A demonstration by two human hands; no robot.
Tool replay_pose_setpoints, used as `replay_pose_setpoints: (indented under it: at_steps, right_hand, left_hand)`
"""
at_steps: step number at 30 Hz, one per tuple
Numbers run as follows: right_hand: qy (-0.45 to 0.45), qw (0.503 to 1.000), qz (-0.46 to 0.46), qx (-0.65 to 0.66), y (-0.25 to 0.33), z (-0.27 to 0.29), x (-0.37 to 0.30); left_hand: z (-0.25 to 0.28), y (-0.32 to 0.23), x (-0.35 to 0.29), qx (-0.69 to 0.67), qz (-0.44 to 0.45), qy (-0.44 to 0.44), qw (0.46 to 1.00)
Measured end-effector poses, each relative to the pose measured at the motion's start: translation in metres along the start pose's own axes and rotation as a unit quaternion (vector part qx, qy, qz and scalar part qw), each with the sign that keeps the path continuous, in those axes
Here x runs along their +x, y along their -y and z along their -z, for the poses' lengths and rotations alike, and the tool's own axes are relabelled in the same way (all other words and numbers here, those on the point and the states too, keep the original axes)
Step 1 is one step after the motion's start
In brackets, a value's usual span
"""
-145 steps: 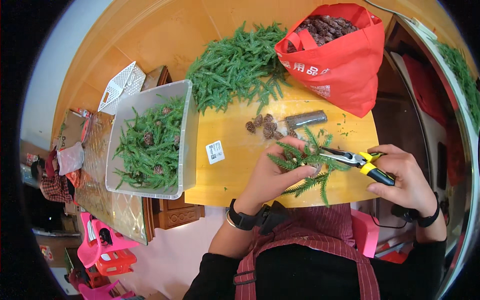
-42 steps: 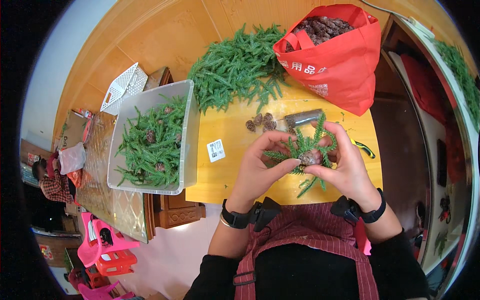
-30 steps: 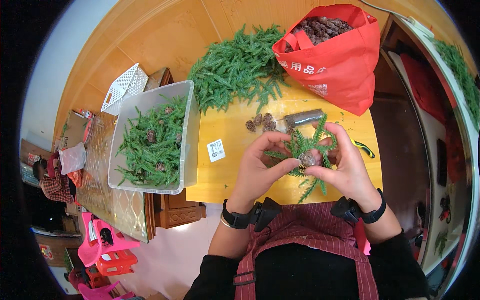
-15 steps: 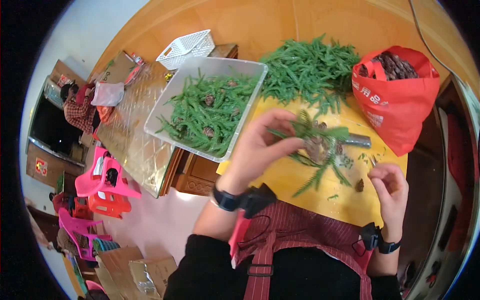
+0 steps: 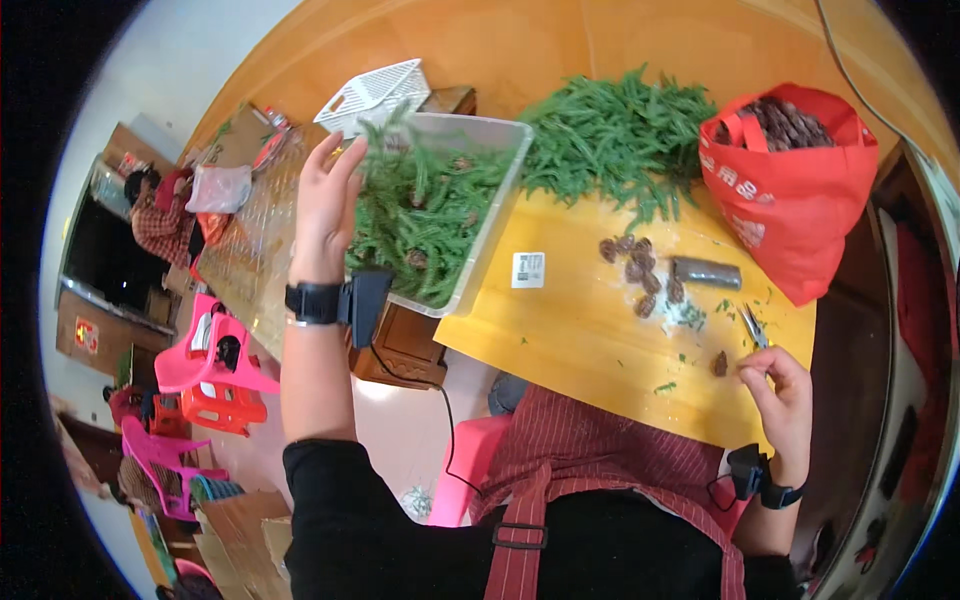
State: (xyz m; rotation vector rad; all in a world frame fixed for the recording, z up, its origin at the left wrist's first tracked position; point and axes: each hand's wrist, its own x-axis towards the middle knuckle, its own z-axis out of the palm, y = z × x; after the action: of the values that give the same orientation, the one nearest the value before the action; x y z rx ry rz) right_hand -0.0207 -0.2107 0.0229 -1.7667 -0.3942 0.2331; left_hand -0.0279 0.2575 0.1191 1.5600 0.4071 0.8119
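Observation:
My left hand (image 5: 328, 205) is raised at the left side of a translucent plastic tub (image 5: 515, 180), fingers apart. Just right of its fingers, a blurred green artificial pine sprig (image 5: 385, 150) rises over more sprigs and pine cones in the tub. My right hand (image 5: 782, 400) is low at the right edge of a yellow board (image 5: 570, 350), thumb and forefinger pinched together; anything between them is too small to tell. Beyond its knuckles lies a small metal cutting tool (image 5: 753, 326). Nearby are a single pine cone (image 5: 720, 364) and a grey cylinder (image 5: 706, 273).
Several small pine cones (image 5: 635, 268) lie mid-board beside green clippings. A heap of pine sprigs (image 5: 620, 130) lies behind them. A red bag (image 5: 790, 210) of pine cones stands right; a white basket (image 5: 370, 92) is behind the tub. A person (image 5: 160, 220) is far left.
My left hand has moved left from the board to the tub with the pine sprig, uncovering the small cones and a white label. My right hand has shifted slightly toward me.

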Motion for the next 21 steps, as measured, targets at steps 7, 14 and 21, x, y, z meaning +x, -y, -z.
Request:
replay_pose_setpoints:
  at_steps: [7, 14, 21]
  right_hand:
    - [-0.011, 0.995, -0.052, -0.085, -0.019, 0.025, 0.008]
    - [-0.015, 0.954, -0.034, -0.296, -0.048, 0.029, 0.013]
    - [0.0, 0.965, -0.022, -0.262, -0.054, 0.026, 0.021]
  left_hand:
    - [-0.062, 0.008, -0.083, 0.046, -0.207, 0.093, 0.973]
    - [-0.149, 0.057, -0.127, 0.031, -0.02, 0.385, 0.922]
    - [-0.19, 0.085, -0.11, -0.121, 0.13, 0.393, 0.902]
